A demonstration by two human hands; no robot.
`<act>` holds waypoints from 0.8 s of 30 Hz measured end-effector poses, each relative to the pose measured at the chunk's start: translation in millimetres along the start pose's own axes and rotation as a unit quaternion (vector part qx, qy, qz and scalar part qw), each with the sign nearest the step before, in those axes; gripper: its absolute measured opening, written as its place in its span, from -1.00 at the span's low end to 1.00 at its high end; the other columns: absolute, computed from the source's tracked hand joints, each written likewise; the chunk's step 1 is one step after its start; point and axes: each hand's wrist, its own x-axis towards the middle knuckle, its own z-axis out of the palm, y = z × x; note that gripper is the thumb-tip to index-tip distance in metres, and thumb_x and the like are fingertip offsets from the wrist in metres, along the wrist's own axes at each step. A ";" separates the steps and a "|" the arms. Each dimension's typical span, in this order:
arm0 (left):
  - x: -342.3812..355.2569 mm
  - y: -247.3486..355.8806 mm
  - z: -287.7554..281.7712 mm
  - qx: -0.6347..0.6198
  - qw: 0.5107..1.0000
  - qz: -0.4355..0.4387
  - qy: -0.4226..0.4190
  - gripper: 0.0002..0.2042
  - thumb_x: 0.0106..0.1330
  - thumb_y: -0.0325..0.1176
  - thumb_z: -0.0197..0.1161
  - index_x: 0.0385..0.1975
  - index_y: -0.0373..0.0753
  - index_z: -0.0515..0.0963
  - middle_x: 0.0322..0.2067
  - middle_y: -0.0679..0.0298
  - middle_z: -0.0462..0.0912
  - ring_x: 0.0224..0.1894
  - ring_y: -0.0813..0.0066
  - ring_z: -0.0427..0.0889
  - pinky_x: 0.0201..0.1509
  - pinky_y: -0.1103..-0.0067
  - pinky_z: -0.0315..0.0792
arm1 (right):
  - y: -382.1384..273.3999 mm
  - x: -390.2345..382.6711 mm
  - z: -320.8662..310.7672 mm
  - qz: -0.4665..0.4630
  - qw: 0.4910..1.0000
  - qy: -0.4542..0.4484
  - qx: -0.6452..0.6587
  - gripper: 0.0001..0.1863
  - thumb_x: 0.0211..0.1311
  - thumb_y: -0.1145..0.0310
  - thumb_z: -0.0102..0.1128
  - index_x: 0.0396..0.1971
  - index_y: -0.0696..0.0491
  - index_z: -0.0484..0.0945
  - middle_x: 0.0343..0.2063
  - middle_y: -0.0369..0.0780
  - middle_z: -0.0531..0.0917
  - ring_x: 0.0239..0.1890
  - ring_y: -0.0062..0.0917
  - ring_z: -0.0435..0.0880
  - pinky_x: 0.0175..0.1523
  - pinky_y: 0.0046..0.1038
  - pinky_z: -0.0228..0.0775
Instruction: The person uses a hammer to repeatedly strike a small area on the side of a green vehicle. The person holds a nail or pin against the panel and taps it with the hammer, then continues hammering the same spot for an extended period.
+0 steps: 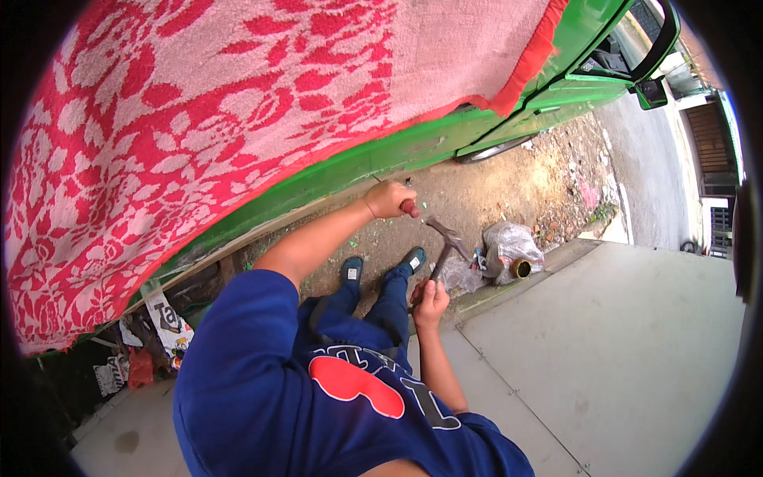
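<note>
My left hand (389, 199) is closed around a red-handled tool (409, 208). Its thin shaft points at the lower edge of a green vehicle body panel (397, 155); I cannot tell if it is a screwdriver or a chisel, or whether the tip touches. Closed round the handle of a hammer (440, 264) is my right hand (430, 301), nearer to my body. The hammer's dark head is raised towards the tool's red butt, a short gap apart. Over the top of the vehicle lies a red and pink flowered blanket (262, 103).
A clear plastic bag (509, 245) and an opened tin (520, 269) sit right of my feet. Grey flat panels (604, 342) stretch across the right side. Rubble (564, 207) borders the road. Beneath the blanket on the left is a printed white bag (167, 322) among litter.
</note>
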 end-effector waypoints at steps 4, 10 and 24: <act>-2.1 1.9 6.9 -0.015 0.999 -0.031 -0.001 -0.84 -0.01 -0.34 0.40 -0.56 -0.14 0.51 -0.57 0.22 0.60 -0.45 0.15 0.63 -0.36 0.33 0.48 | -2.5 5.7 0.0 -0.006 0.989 -0.015 -0.147 -0.57 0.46 0.14 0.03 -0.59 0.10 0.40 -0.77 -0.35 0.43 -0.73 -0.65 0.42 -0.60 -0.53 0.25; -10.4 -1.2 -0.3 0.003 0.998 -0.061 -0.004 -0.84 -0.04 -0.35 0.40 -0.55 -0.13 0.51 -0.55 0.22 0.60 -0.43 0.15 0.63 -0.33 0.36 0.48 | -8.8 5.1 -21.1 0.013 0.999 0.003 -0.033 -0.58 0.47 0.12 0.01 -0.54 0.11 0.42 -0.74 -0.32 0.43 -0.72 -0.65 0.43 -0.61 -0.57 0.25; 36.1 17.9 14.0 -0.009 1.000 0.027 0.010 -0.81 -0.03 -0.26 0.40 -0.57 -0.11 0.50 -0.60 0.22 0.58 -0.46 0.13 0.63 -0.36 0.29 0.47 | -19.3 26.8 -55.8 0.058 0.998 -0.012 -0.004 -0.60 0.48 0.16 -0.01 -0.54 0.11 0.38 -0.74 -0.30 0.43 -0.74 -0.65 0.40 -0.62 -0.58 0.23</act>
